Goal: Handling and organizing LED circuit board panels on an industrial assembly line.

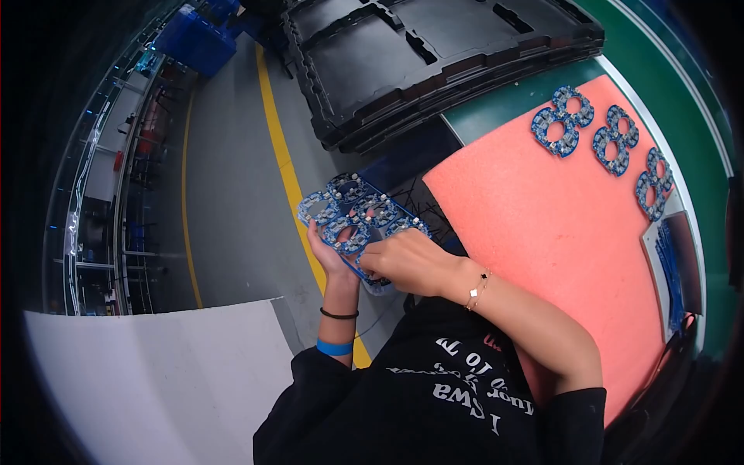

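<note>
The blue circuit board panel (346, 235) is up in front of my body, over the gap beside the table (496, 110). My left hand (333, 260) grips its left side, thumb at the rim, other fingers mostly hidden underneath. My right hand (412, 262) is curled over the near right portion; I can't tell what its fingertips pinch. To handle this well, I'd support the panel close to where my right fingers work, apply force gently so it doesn't flex, and avoid pressing the small components. Rightward, three figure-eight boards (565, 118) lie spaced apart on the pink foam mat (535, 232), a sensible cushion.
</note>
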{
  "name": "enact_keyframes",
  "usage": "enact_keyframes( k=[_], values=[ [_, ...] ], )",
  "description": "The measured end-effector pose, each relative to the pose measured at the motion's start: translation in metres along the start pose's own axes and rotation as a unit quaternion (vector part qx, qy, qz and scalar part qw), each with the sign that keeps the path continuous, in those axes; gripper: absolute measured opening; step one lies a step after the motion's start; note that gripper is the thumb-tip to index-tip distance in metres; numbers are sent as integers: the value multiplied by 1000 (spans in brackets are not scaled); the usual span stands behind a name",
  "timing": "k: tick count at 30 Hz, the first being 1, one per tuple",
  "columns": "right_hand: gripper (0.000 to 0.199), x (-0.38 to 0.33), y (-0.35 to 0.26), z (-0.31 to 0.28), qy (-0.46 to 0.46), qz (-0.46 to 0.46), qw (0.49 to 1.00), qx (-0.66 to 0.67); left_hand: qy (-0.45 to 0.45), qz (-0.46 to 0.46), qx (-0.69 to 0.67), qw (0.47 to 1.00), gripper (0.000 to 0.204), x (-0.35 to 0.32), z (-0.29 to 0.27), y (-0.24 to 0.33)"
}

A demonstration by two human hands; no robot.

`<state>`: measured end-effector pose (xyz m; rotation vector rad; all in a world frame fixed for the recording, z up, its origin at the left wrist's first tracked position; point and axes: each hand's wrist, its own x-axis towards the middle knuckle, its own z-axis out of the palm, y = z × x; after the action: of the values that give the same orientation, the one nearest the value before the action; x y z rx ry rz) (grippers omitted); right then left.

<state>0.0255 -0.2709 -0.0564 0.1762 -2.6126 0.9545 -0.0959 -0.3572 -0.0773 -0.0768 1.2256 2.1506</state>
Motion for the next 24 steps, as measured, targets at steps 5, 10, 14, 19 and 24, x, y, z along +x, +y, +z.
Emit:
enact_keyframes(
  k=[5,10,14,19,24],
  values=[
    [16,1,2,-9,-37,-19,999,-31,-26,-13,5,1000,51,6,-8,-6],
    [14,-1,8,-9,-60,-11,998,-20,-27,52,72,996,50,-4,14,-1],
    [12,-3,9,0,-59,-17,997,-45,-57,63,77,993,49,-3,14,0],
    [12,-1,6,-3,-56,-10,998,8,-20,38,41,998,49,4,0,-3],
    [10,0,6,-2,-60,-34,997,-26,-41,27,30,998,48,9,-6,-5]
  ],
)
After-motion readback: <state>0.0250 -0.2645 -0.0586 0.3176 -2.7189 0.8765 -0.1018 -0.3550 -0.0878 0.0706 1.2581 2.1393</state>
